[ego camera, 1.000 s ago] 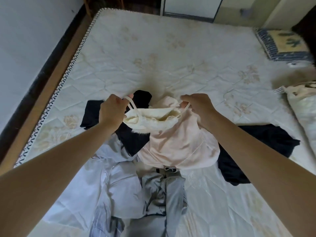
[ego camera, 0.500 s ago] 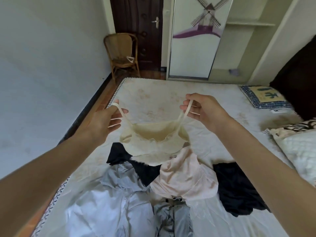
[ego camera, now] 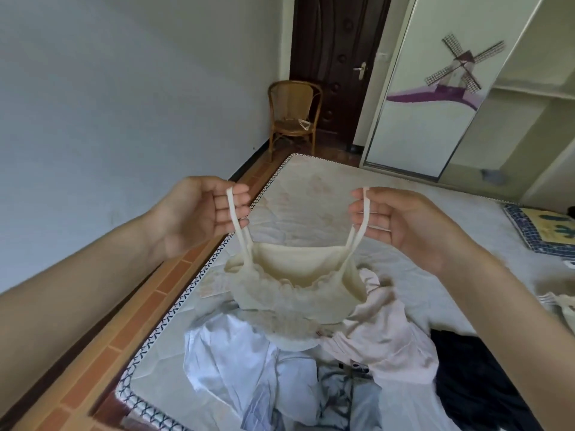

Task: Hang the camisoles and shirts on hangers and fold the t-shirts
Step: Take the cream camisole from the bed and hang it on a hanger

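Holding a cream camisole (ego camera: 295,284) up by its straps, fingers of the left hand (ego camera: 199,213) and right hand (ego camera: 395,222) hooked through them, nothing looks hung or folded, with the pile (ego camera: 311,377) untouched.

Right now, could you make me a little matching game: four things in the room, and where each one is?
Things:
1. camisole
2. chair
3. black garment
4. pillow

Places:
A. by the dark door
B. held up by its straps
C. far right on the mattress
D. near right on the mattress

Pairs: 1-B, 2-A, 3-D, 4-C
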The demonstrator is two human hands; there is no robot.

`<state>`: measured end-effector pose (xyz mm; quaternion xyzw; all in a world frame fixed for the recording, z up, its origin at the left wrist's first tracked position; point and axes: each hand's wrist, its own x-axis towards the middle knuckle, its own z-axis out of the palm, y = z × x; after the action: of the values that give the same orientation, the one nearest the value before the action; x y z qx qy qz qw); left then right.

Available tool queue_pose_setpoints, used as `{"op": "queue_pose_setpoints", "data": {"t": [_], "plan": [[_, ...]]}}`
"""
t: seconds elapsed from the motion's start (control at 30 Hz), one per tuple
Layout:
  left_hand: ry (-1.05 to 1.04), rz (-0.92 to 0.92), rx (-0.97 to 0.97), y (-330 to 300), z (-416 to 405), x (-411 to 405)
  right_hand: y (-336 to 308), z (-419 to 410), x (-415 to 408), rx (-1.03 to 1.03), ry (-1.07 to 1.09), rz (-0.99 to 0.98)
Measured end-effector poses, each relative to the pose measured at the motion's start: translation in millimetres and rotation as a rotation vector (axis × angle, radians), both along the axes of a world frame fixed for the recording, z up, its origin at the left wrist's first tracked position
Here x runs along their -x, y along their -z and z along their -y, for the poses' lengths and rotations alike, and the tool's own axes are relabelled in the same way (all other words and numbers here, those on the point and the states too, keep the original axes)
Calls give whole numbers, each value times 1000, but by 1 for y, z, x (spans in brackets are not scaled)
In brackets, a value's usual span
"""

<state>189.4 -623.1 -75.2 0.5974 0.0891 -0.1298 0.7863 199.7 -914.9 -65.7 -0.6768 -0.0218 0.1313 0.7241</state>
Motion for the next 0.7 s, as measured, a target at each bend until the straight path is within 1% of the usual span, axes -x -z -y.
{"op": "queue_pose_setpoints", "data": {"t": [0.13, 0.3, 0.43, 0.53, 0.7], "plan": [[-72, 74, -42, 0, -64, 34, -5, -70, 13, 61, -14, 53], [-167, 64, -66, -1, -167, 89, -2, -177, 32, 88, -20, 62], [-254, 49, -80, -9, -247, 135, -1, -268, 51, 62, -87, 58], [-315, 55, -121, -17, -302, 166, 0, -335, 61, -3, -144, 36], [-449, 89, -256, -27, -386, 210, 3, -441, 68, -88, -255, -38]]}}
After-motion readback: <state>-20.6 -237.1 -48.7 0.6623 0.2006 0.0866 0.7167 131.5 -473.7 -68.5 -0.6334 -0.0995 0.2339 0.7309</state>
